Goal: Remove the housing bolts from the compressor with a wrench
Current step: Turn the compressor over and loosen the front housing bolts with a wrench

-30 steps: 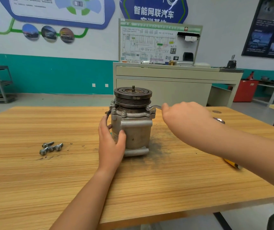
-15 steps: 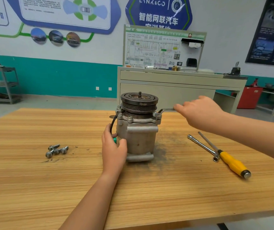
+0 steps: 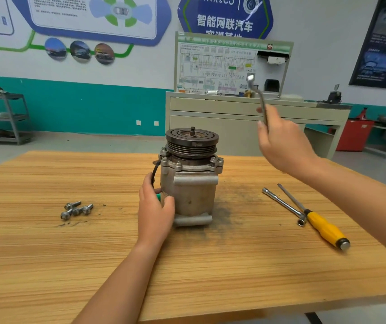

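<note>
— Where stood the compressor [image 3: 190, 183]?
— On the tabletop [image 3: 47, 265], left grip [image 3: 155, 213] clasping its left side.
— The right grip [image 3: 283, 146]?
— Held the wrench [image 3: 256, 92] aloft, right of it. Loose bolts [image 3: 76, 209] lay left; screwdriver [image 3: 322, 226], socket bar [image 3: 283, 203] right.

Open wood runs along the table [image 3: 47, 265] near edge; loose bolts [image 3: 76, 209] block the left, a socket bar [image 3: 283, 203] and screwdriver [image 3: 322, 225] the right, the compressor [image 3: 190, 183] upright between them
</note>
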